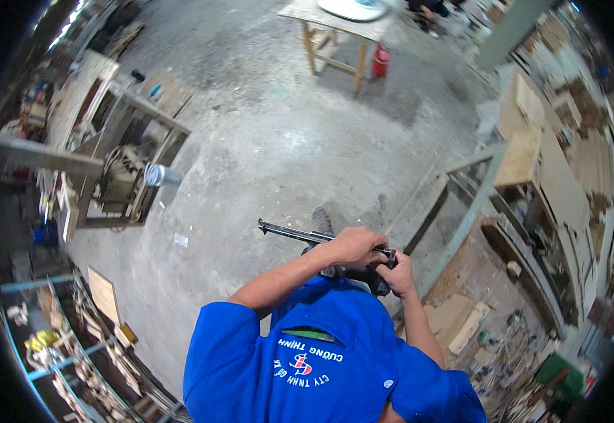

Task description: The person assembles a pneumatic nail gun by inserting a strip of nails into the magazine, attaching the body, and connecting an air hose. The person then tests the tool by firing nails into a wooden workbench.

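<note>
My left hand and my right hand are close together in front of my blue shirt. Both are closed around a black nail gun, whose long thin rail sticks out to the left past my left wrist. The fingers of my left hand curl over the right end of the rail. My right hand grips that same end from the right, thumb against it. The gun's dark body is partly hidden under my hands. Below the rail, one of my shoes shows on the concrete floor.
A metal frame with boards stands to the right, beside wood scraps. At left are a wooden workbench with a grey cylinder, and a blue rack of wood pieces. A table and red fire extinguisher stand ahead.
</note>
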### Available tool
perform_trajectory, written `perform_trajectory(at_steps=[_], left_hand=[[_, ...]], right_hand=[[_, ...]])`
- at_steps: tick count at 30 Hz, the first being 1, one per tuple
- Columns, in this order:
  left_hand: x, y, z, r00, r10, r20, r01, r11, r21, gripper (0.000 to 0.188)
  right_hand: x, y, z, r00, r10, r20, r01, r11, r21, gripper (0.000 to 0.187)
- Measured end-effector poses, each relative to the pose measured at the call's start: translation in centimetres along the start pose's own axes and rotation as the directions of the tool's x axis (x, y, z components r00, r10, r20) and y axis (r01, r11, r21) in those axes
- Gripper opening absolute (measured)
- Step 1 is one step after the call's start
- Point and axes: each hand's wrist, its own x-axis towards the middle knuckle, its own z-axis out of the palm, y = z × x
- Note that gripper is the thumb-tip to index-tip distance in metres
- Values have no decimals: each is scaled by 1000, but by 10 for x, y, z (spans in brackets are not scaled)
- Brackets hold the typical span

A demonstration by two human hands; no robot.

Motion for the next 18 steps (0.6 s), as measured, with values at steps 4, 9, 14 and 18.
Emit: perform_trajectory(at_steps=[4,9,14,18], left_hand=[[-47,-37,-29,968,-158,-194,157,987,-23,35],[-104,-83,-61,843,-262,-470,256,964,-80,37],[-164,-127,-91,653,-392,-648,439,893,-98,41],[-223,-146,-114,465,-561,-685,541,792,-282,42]], right_hand=[[37,-41,33,987,107,124,-116,991,68,32],[102,-85,85,925,169,339,-163,985,-48,28],[163,-117,180,805,247,540,-268,962,-41,31],[200,-144,262,683,353,639,-258,936,-240,36]])
